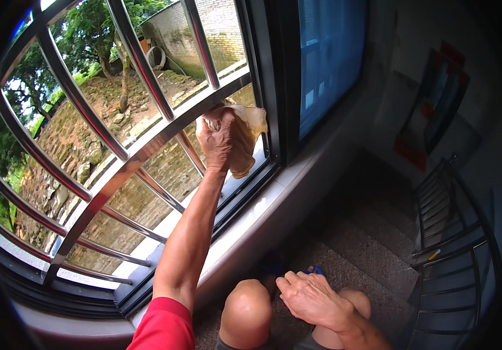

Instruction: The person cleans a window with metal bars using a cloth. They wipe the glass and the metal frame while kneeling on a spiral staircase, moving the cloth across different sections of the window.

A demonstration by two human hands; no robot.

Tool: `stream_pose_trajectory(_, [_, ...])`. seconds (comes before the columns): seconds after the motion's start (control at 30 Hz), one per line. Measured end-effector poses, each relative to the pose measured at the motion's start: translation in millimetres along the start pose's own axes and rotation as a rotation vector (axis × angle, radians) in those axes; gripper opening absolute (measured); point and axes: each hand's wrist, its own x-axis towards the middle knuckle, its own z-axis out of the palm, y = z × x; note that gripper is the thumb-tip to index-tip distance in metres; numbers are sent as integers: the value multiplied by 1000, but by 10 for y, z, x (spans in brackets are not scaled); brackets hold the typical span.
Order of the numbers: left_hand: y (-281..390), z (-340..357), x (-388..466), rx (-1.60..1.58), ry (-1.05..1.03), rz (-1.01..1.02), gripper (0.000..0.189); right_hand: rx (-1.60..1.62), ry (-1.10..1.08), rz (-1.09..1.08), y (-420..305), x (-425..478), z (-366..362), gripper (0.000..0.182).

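Note:
My left hand [217,136] grips a yellowish-white cloth [247,135], which hangs down from my fingers. It is up against the flat horizontal rail [143,153] of a shiny metal window guard, near the right end by the dark window frame [273,87]. My arm reaches over the pale window sill [257,208]. Lower right, my right hand [305,295] is at my bent knee [356,302], its fingers curled under and close together. Nothing shows in it, though its palm is hidden.
Round upright bars [76,100] cross the window opening. A bluish glass pane [332,61] is beside the frame. Stone stairs [360,258] descend to the right, bordered by a metal railing [448,258]. Outside are trees [89,35], rubble ground and a brick wall [203,35].

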Motion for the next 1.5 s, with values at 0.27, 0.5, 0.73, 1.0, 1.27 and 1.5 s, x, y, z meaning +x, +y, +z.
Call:
stream_pose_trajectory(0.27, [-706,-289,-836,340,-55,-309,45,-6,3,-42,-73,191,-7,13])
stream_pose_trajectory(0.5, [7,78,-259,395,30,-19,42,-41,43,-31,-91,168,58,13])
stream_pose_trajectory(0.73, [-169,-55,-131,98,17,-48,41,-29,6,-47,-117,123,-4,12])
stream_pose_trajectory(1.0, [-619,-365,-913,609,-240,-319,49,-11,11,-15,-91,133,32,10])
stream_pose_trajectory(1.27, [173,-709,-993,483,-364,-522,48,1,53,-22,-24,98,80,12])
stream_pose_trajectory(1.5, [1249,-952,-1346,18,189,-270,65,-16,71,-30,-43,8,-2,14])
